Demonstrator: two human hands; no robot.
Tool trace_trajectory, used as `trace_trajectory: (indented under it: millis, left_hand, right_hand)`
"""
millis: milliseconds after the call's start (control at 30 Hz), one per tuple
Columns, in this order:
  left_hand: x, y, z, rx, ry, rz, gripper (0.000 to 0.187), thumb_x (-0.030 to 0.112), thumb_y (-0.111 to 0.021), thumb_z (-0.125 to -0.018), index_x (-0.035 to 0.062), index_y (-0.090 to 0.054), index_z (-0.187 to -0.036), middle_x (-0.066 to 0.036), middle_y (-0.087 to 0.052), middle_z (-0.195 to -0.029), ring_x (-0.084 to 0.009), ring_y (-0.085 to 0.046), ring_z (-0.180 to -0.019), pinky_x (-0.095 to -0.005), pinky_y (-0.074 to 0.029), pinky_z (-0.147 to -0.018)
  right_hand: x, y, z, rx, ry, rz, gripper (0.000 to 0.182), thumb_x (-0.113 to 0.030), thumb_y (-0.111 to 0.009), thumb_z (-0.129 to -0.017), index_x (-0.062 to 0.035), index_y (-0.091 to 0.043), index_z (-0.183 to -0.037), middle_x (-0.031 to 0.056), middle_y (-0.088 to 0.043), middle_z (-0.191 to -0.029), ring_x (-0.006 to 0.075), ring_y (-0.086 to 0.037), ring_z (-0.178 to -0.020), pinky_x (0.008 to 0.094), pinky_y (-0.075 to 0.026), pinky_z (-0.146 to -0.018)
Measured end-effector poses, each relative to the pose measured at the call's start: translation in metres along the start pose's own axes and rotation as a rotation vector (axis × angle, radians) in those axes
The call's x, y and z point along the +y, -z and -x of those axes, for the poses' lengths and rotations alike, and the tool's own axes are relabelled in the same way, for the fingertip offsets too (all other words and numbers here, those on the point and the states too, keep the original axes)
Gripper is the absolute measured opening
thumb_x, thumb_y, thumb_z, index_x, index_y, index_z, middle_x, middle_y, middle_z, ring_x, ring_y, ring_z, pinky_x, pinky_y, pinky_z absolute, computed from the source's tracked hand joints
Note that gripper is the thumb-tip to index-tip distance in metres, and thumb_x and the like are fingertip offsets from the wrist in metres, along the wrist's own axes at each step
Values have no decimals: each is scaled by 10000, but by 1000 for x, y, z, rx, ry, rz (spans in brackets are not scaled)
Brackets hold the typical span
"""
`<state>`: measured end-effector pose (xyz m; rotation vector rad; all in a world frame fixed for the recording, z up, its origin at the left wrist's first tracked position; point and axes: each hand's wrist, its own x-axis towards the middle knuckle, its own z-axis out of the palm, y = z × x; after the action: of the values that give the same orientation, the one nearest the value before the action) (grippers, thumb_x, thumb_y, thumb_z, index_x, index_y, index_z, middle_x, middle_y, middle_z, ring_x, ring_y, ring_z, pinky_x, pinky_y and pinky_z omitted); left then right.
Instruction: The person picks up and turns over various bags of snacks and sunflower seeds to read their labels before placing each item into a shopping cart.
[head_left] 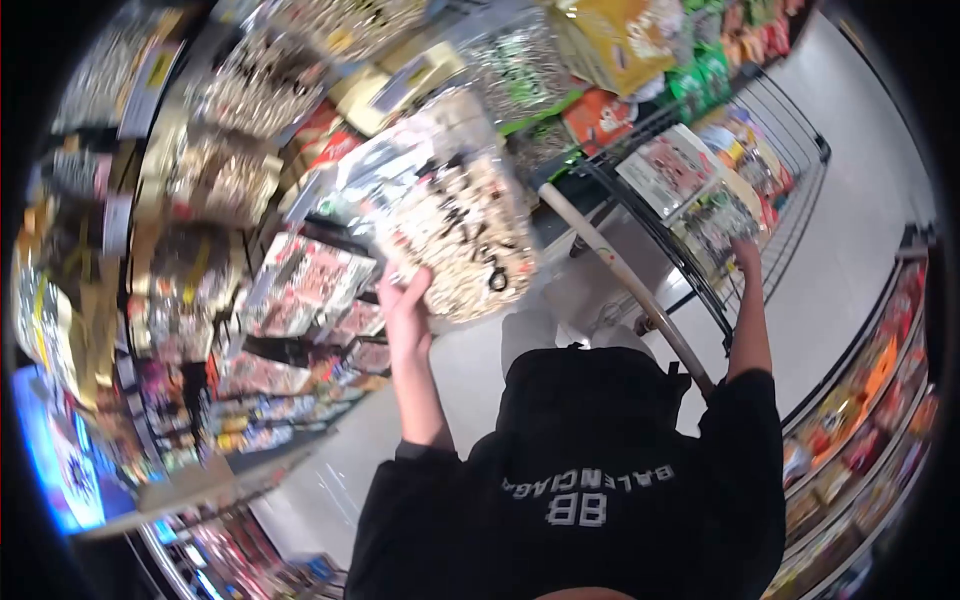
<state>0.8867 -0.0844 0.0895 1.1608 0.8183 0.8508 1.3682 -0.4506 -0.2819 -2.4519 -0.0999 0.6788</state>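
Observation:
My left hand (pixel 405 300) grips the lower edge of a clear plastic bag (pixel 455 235) of pale dried pieces with dark bits. The bag is tilted in front of the shelf, and the thumb lies on its near face. Over on the right, my right hand (pixel 747 256) is inside the wire shopping cart (pixel 700 300), closed at the edge of a clear package (pixel 722 222) with dark greenish contents. Its fingertips are partly hidden. A white and red package (pixel 668 168) lies beside that one in the cart.
Shelves to the left and ahead hold many bagged dried goods (pixel 210 175) and red-and-white packs (pixel 305 280). The cart's handle (pixel 620 270) slants just ahead of my body. Another stocked shelf (pixel 860 420) runs along the right. A lit screen (pixel 60 450) glows at far left.

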Motion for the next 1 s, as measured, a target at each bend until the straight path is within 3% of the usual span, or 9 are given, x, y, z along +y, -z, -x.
trace_trajectory:
  millis: [33, 133, 200, 267, 400, 533, 733, 967, 1000]
  left_hand:
    - [-2, -8, -1, -12, 19, 39, 562, 40, -685, -806, -24, -431, -1303, -114, -569, -1217, -185, -532, -1117, -309, -380, -986]
    - [-8, -30, -2, -113, 63, 112, 509, 53, -636, -850, -26, -425, -1306, -113, -564, -1234, -169, -522, -1139, -302, -364, -1001]
    - [-20, -40, 1, -170, 80, 104, 481, 54, -618, -862, -25, -433, -1298, -107, -570, -1229, -166, -529, -1130, -304, -368, -995]
    - [-28, -51, 0, -213, 99, 98, 470, 51, -615, -863, -24, -438, -1292, -104, -575, -1222, -164, -535, -1122, -304, -373, -988]
    - [-35, -73, 2, -328, 145, 167, 437, 1, -568, -875, -8, -443, -1295, -107, -587, -1205, -156, -556, -1092, -302, -401, -960]
    - [-40, -82, 7, -306, 202, 203, 428, -34, -541, -884, -10, -435, -1298, -111, -615, -1141, -144, -610, -986, -279, -477, -869]
    - [-42, -85, 20, -243, 213, 201, 404, -31, -545, -883, -9, -456, -1276, -101, -612, -1135, -140, -599, -986, -282, -475, -870]
    - [-39, -89, 28, -187, 149, 215, 385, -9, -555, -883, -11, -469, -1258, -90, -606, -1134, -130, -581, -998, -268, -453, -879]
    - [-35, -92, 32, -174, 111, 94, 375, 7, -560, -885, -16, -473, -1249, -94, -611, -1123, -126, -581, -993, -264, -452, -877]
  right_hand:
    - [-10, 12, 13, -26, -94, -120, 492, -439, -630, -794, 31, -653, -937, 158, -649, -722, 239, -645, -720, 330, -511, -687]
    - [-52, 31, 43, -19, -4, -183, 443, -409, -645, -833, 14, -644, -967, 106, -639, -757, 148, -612, -738, 261, -489, -697]
    - [-92, 35, 93, 132, 290, -468, 377, -321, -643, -872, 9, -614, -1050, 85, -653, -864, 130, -601, -813, 247, -470, -742]
    - [-163, 55, 171, 108, 405, -538, 285, -197, -601, -909, 12, -585, -1102, 79, -644, -975, 118, -588, -896, 257, -460, -794]
    - [-250, 65, 295, 6, 657, -570, 271, -78, -583, -881, -10, -556, -1142, 85, -643, -1042, 151, -591, -946, 281, -453, -828]
    - [-296, 62, 373, -119, 971, -368, 428, -54, -672, -757, -28, -543, -1165, 139, -559, -1172, 275, -532, -1098, 343, -419, -928]
    - [-308, 38, 402, -207, 1046, -292, 525, -92, -713, -738, -42, -515, -1221, 164, -450, -1310, 340, -444, -1215, 422, -370, -1001]
    - [-312, 35, 424, -367, 1026, -252, 751, -146, -730, -759, -28, -332, -1385, 210, -255, -1463, 379, -262, -1364, 440, -270, -1094]
    - [-313, 33, 423, -353, 1029, -260, 778, -174, -726, -761, -20, -306, -1398, 209, -252, -1467, 365, -263, -1366, 438, -261, -1097]
